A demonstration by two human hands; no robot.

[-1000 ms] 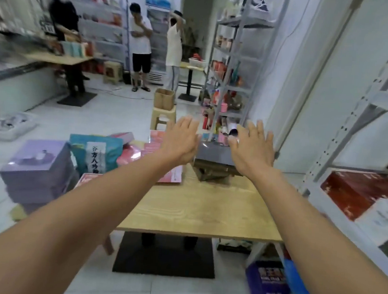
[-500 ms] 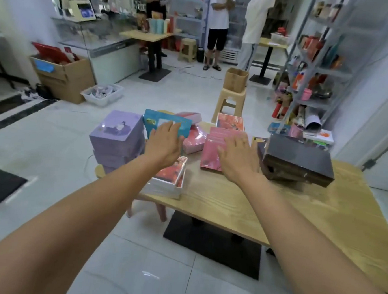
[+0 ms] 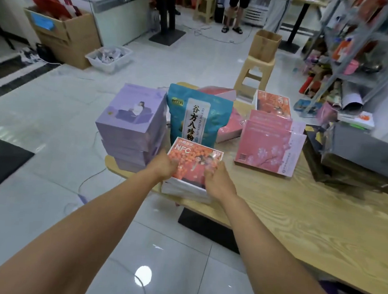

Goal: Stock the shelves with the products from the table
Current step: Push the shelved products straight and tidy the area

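My left hand point(image 3: 164, 166) and right hand point(image 3: 218, 183) pinch the red NFC box point(image 3: 194, 156) by its near end, so it may tip and drop

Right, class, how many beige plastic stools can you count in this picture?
2. The near stool stands just beyond the table, carrying a cardboard box; the far stool stands at the picture's top edge. Others may be hidden.

"NFC" on the orange box point(image 3: 194, 160); "谷方八珍粉" on the teal bag point(image 3: 196, 117)

Small shop — stocked shelves point(image 3: 355, 54), boxed goods point(image 3: 130, 117)
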